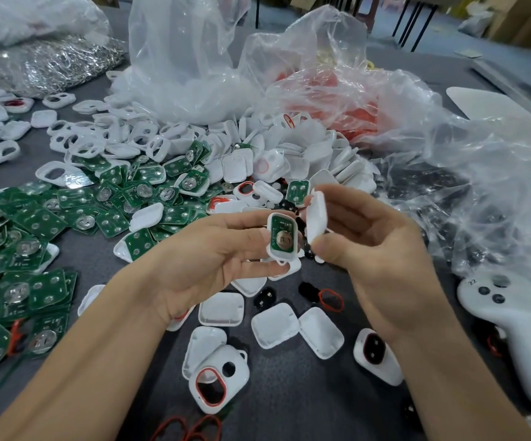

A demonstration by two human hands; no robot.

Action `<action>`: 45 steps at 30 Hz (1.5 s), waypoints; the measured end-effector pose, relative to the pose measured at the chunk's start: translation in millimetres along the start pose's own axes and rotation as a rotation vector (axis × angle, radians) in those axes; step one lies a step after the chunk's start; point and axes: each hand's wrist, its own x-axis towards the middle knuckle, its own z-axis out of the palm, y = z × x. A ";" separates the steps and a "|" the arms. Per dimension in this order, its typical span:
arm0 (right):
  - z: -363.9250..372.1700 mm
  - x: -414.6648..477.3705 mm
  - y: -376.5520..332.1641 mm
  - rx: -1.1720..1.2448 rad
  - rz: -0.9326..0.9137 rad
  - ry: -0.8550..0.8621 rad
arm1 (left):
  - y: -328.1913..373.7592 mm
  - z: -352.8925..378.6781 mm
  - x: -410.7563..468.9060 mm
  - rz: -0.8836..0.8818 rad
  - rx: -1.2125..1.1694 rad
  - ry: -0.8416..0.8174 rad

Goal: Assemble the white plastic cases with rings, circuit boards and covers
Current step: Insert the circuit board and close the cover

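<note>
left fingers (241,221) hold the case (284,257), circuit board (280,231) seated; right fingers (348,214) pinch a cover (316,216) beside the case: align edges, press evenly.

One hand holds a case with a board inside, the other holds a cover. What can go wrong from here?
1. The cover in the right hand is tilted beside the case; if pressed on askew, it may not close properly.
2. The left hand pinches the case near its fingertips with the circuit board exposed; it might slip and drop onto the crowded table.
</note>
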 end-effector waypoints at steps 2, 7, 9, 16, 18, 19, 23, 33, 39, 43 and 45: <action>3.8 -3.0 1.0 -0.390 -0.149 0.110 | -0.9 -0.5 0.9 0.010 0.017 -0.008; 4.8 -9.3 0.3 -0.693 -0.183 0.056 | -3.4 -1.5 3.1 0.028 0.057 -0.012; 7.1 -10.9 -0.8 -0.725 -0.179 0.034 | -3.8 -2.2 3.6 0.035 0.077 -0.021; 12.2 -12.0 -1.5 -0.849 -0.179 0.033 | -6.3 -3.9 5.3 0.037 0.124 -0.053; 11.9 -12.1 -0.7 -0.867 -0.198 0.020 | -6.6 -4.6 5.6 0.040 0.125 -0.062; 11.4 -12.3 -0.1 -0.873 -0.206 0.015 | -6.6 -4.7 5.5 0.040 0.127 -0.062; 10.1 -12.6 3.9 -0.880 -0.210 0.007 | -7.0 -4.9 5.0 0.042 0.172 -0.075; 18.3 -12.9 13.0 -1.019 -0.215 -0.040 | -13.3 1.5 5.0 0.065 0.312 0.061; 27.0 -15.0 18.4 -1.101 -0.312 0.008 | -12.1 2.0 2.4 0.100 0.367 0.101; 24.2 -12.8 17.0 -0.890 -0.235 0.035 | -9.1 4.2 0.4 0.117 0.299 0.107; 18.3 -7.5 14.3 -0.655 -0.059 0.104 | -7.9 6.6 0.5 0.114 0.247 0.111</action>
